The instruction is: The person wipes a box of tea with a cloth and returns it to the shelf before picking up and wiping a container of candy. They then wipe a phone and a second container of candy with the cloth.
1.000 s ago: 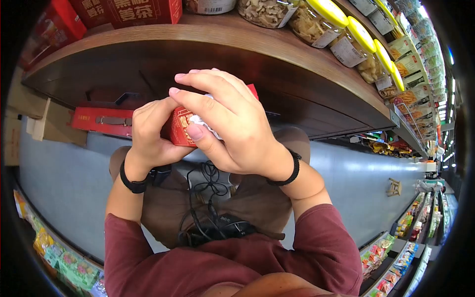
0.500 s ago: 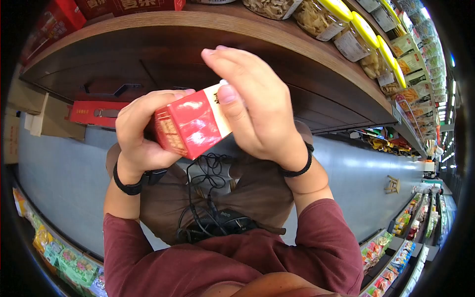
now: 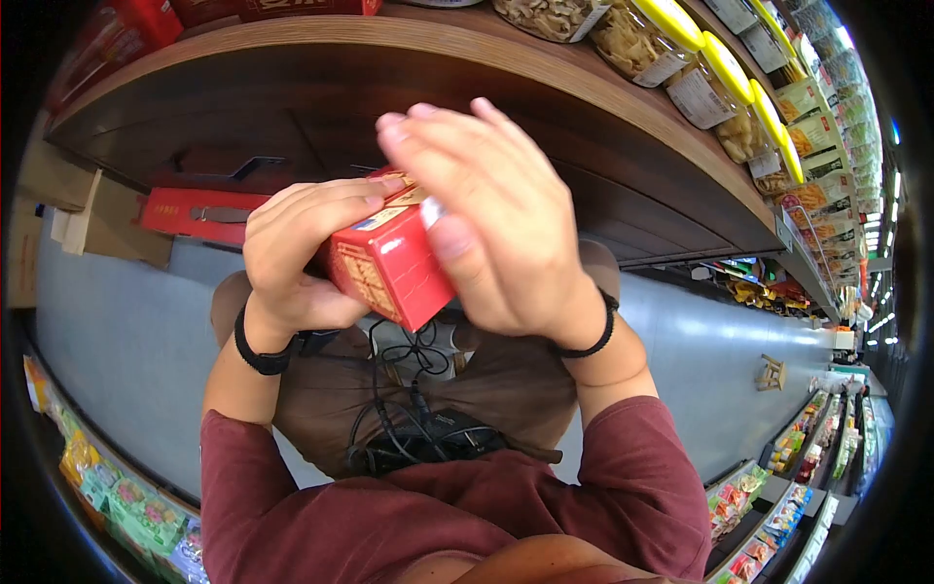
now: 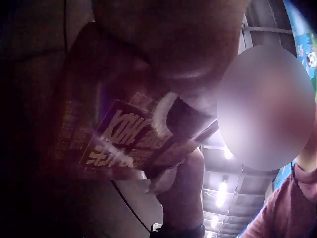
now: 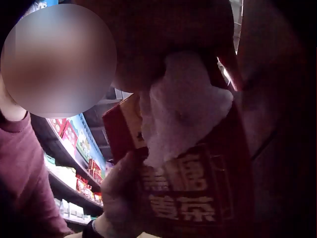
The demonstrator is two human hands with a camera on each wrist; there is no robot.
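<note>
A red carton (image 3: 413,268) with gold Chinese lettering is tilted between the hands, above the person's lap. The left hand (image 3: 297,253) grips one end, fingers over the top and thumb underneath. At the other end is the right hand (image 3: 516,229), its long fingers reaching past the carton. Between its thumb and fingers it holds a crumpled white tissue (image 3: 431,211). Seen from the right wrist, the tissue (image 5: 185,109) lies against the lettered face of the carton (image 5: 193,188). The left wrist view is dark, but the carton's lettering (image 4: 126,134) shows below the hand.
A dark wooden shelf (image 3: 545,88) spans the front, bearing yellow-lidded jars (image 3: 715,92) and red boxes (image 3: 117,58). A red case (image 3: 195,212) and cardboard boxes (image 3: 122,224) stand at left. Black cables (image 3: 418,360) lie over the lap. A wooden stool (image 3: 772,372) stands farther right.
The carton, mostly covered by the right hand at first, has been turned and shows other faces. The right hand has shifted right and moves along it with the tissue; the left hand keeps its hold.
</note>
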